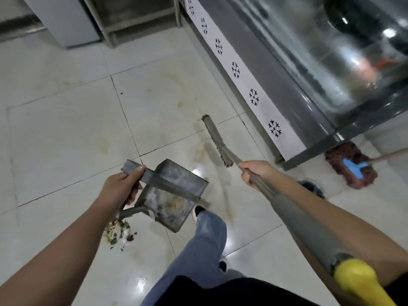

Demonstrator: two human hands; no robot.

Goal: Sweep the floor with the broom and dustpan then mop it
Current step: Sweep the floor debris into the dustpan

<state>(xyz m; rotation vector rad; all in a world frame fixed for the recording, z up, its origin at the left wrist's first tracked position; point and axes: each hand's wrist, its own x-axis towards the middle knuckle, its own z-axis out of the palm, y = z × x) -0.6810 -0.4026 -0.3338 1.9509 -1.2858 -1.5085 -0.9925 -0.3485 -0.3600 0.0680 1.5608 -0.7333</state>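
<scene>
My left hand grips the handle of a grey metal dustpan, held above the white tiled floor with some scraps inside it. My right hand grips the grey shaft of a broom; its brush head is off to the front, close to the floor. The shaft ends in a yellow grip at the lower right. A small pile of food scraps lies on the tiles below my left wrist. Yellowish stains streak the floor near the brush.
A steel counter with a white patterned strip runs along the right. A reddish-brown mop head with a blue clamp lies beside the counter's corner. A shelf frame and a grey cabinet stand at the back. My leg steps forward.
</scene>
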